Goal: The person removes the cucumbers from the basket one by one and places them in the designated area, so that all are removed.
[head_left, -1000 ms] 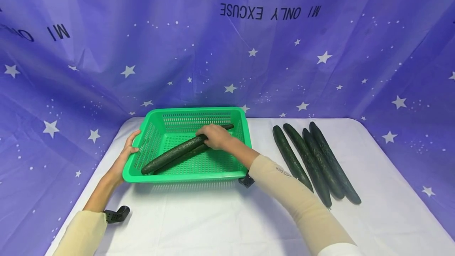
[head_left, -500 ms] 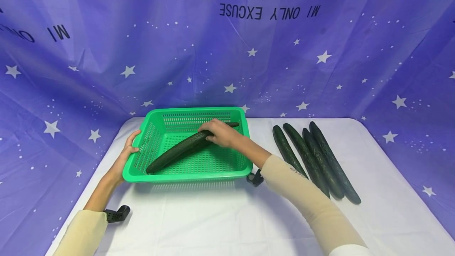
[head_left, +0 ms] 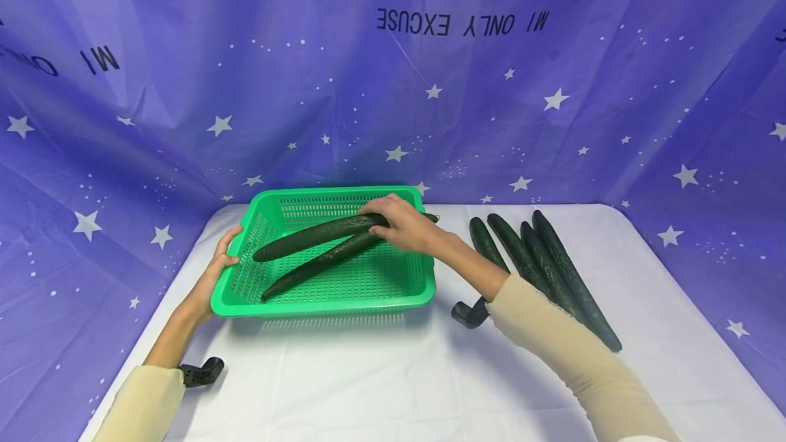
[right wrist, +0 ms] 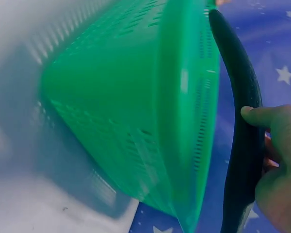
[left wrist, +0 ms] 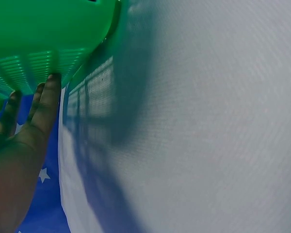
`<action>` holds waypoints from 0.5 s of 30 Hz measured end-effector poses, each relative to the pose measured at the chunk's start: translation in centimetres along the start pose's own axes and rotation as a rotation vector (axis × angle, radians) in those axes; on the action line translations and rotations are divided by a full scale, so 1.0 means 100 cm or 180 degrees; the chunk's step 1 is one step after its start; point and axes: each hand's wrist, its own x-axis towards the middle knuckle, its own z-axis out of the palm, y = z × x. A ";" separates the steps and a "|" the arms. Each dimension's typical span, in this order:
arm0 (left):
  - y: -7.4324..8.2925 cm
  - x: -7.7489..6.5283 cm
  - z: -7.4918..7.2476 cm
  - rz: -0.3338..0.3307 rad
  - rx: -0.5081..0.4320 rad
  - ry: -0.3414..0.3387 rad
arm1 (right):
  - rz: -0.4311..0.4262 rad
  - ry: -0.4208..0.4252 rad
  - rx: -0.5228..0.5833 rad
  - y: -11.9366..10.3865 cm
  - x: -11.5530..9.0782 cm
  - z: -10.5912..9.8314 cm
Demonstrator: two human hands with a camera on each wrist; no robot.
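A long dark green cucumber (head_left: pixel 313 236) is gripped in my right hand (head_left: pixel 402 224), over the right part of a green plastic basket (head_left: pixel 325 308). In the right wrist view, the thumb lies across this cucumber (right wrist: pixel 245 145), above the basket's rim. Another cucumber (head_left: pixel 325 268) lies slantwise inside the basket, its upper end hidden by the right hand. My left hand (head_left: pixel 215 271) rests against the basket's left side. The left wrist view has that hand's fingers (left wrist: pixel 47 102) extended and touching the slotted wall.
Several cucumbers (head_left: pixel 568 271) lie side by side on the white-covered table (head_left: pixel 344 387), right of the basket, partly hidden by the right forearm. A purple starry cloth (head_left: pixel 368 87) hangs behind the table. Black wrist cameras (head_left: pixel 204 371) are strapped to both wrists.
My right hand has lifted the upper cucumber and drawn it up and to the right, uncovering the one below. The left hand and basket have stayed in place.
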 end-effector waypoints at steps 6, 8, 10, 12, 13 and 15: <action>0.003 0.001 0.001 0.0001 0.0027 0.0033 | 0.0221 0.0495 0.0382 0.002 -0.028 -0.024; 0.003 0.000 0.001 -0.0007 0.0053 0.0036 | 0.0315 0.0625 0.0504 0.005 -0.038 -0.032; 0.003 0.000 0.001 -0.0035 0.0084 0.0037 | 0.0436 0.0732 0.0605 0.007 -0.051 -0.041; 0.003 -0.001 0.001 -0.0063 0.0103 0.0036 | 0.0582 0.0817 0.0651 0.009 -0.064 -0.051; 0.002 -0.001 0.001 -0.0071 0.0107 0.0033 | 0.0653 0.0865 0.0661 0.011 -0.071 -0.056; 0.002 -0.001 0.002 -0.0080 0.0109 0.0028 | 0.0792 0.0967 0.0673 0.013 -0.086 -0.066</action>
